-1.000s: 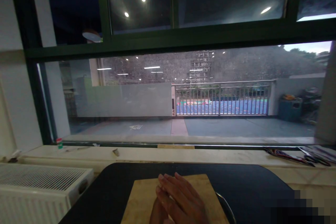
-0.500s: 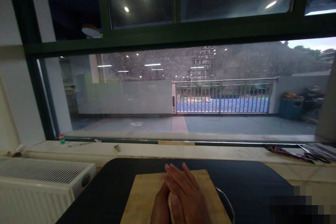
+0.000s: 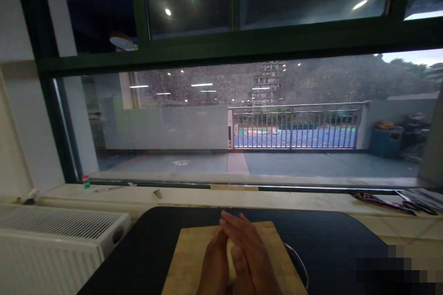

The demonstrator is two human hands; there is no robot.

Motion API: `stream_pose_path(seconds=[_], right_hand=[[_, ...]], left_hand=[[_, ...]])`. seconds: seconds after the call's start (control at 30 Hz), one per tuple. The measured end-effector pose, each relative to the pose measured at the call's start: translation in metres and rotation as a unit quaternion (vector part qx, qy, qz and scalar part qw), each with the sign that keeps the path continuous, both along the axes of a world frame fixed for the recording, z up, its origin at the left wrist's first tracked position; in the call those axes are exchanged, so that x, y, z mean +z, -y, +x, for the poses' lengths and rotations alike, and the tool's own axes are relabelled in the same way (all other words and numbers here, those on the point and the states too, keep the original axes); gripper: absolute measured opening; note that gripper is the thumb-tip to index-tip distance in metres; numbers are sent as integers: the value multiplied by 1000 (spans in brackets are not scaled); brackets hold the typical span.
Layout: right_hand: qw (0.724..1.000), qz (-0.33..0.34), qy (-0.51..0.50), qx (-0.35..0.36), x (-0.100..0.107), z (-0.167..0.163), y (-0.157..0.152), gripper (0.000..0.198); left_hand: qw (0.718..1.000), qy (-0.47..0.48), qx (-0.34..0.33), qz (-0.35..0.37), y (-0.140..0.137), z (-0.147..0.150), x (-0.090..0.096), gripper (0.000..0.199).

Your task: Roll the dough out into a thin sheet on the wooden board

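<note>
A pale, cream-coloured lump like dough shows in the narrow gap between my hands, mostly covered by them. My left hand stands on edge along its left side, fingers together and pointing forward. From the right, my right hand leans over it, its fingertips meeting those of the left hand at the top. Both hands are closed around the lump, above a wooden board. That board lies on a black table.
A curved metal handle or rim sticks out at the board's right side. Behind the table runs a window sill with a small red-and-green container and scissors. A white radiator stands at the left.
My right hand's fingers have drawn closer together, and its thumb has shifted slightly up. More of the pale lump shows between the hands. The view has moved slightly.
</note>
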State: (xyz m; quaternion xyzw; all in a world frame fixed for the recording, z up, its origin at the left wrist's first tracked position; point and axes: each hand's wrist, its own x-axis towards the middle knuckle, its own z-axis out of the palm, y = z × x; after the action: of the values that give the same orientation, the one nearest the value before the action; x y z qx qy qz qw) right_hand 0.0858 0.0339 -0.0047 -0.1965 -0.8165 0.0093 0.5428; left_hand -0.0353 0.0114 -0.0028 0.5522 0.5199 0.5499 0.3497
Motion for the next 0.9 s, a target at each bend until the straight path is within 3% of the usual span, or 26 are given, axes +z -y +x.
stream_pose_path(seconds=[0.07,0.13,0.3,0.43,0.53,0.7,0.83,0.9], right_hand=[[994,-87,-64,-31,-3,9,-9,37],[985,-144,-65,-67,-9,20,-24,34],[979,-128,25,-155,-35,39,-57,37],[948,-200,145,-202,-46,47,-61,41],[928,-252,186,-202,-42,55,-60,47],[928,-250,194,-196,-22,66,-58,48],[913,-242,216,-247,-16,75,-54,45],[910,-243,220,-254,-19,80,-55,42]], left_hand=[[1000,19,5,10,-3,-2,7,58],[1000,17,-4,20,-5,-2,10,51],[994,-49,-79,50,-5,5,3,27],[996,-45,-68,39,-6,3,2,35],[997,-44,-61,27,-9,-13,5,42],[988,-125,-83,28,-15,-42,4,33],[993,-78,-91,8,-21,-47,-8,23],[997,-45,-59,-9,-25,-46,-14,19]])
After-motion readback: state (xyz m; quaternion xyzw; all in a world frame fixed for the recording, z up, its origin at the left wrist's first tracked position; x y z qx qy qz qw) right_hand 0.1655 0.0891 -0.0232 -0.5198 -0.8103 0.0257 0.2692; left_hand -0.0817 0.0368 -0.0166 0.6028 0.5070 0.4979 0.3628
